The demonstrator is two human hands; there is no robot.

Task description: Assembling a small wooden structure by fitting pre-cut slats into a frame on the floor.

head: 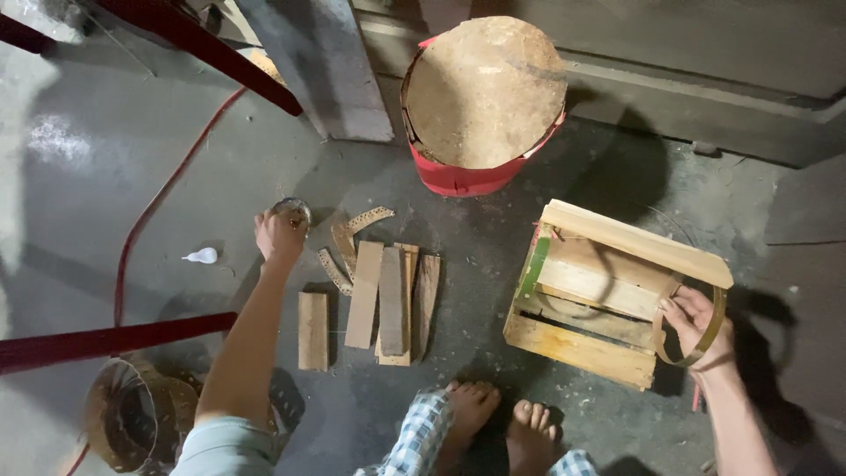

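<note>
On the floor, the left hand (280, 234) closes over what looks like a small metal tin (292, 210) beside the wooden slats (381, 300), while the right hand (696, 322) grips a curved bamboo strip (696, 339) steady against the wooden crate (608, 295).

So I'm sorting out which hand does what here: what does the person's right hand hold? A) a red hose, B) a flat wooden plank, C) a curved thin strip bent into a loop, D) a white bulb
C: the right hand grips a curved thin strip looped beside the wooden crate, while the left hand reaches toward a small round object on the floor.
</note>
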